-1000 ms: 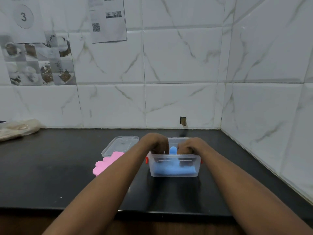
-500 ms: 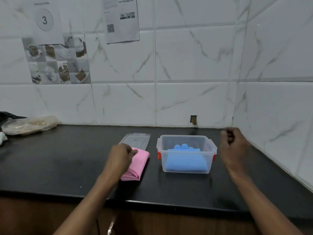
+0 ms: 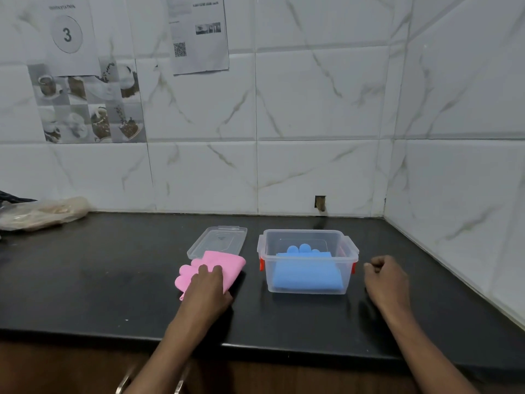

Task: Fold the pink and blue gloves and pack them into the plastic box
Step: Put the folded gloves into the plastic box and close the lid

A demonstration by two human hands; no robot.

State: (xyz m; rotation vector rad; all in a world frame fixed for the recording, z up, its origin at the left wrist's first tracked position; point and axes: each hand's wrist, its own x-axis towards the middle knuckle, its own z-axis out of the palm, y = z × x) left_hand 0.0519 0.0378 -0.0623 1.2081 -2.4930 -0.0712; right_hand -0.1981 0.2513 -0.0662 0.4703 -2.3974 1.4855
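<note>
The clear plastic box (image 3: 308,232) with red clips stands open on the black counter (image 3: 108,280). Inside it lies the folded blue glove (image 3: 308,275), its fingertips pointing to the far wall. Left of the box lies the pink glove (image 3: 227,263), folded over, with its fingers sticking out to the left. My left hand (image 3: 208,287) lies on top of the pink glove's near part, fingers pressed on it. To the right of the box, my right hand (image 3: 386,280) is curled into a loose fist and holds nothing.
The box's clear lid (image 3: 218,241) lies flat behind the pink glove, partly under it. A crumpled plastic bag (image 3: 42,213) sits at the far left by the wall. Tiled walls close the back and right side. The counter's front edge runs below my wrists.
Both hands have come out of the box, leaving the blue glove inside. My left hand went to the pink glove, which is now folded; my right hand drew back and sank to the box's right.
</note>
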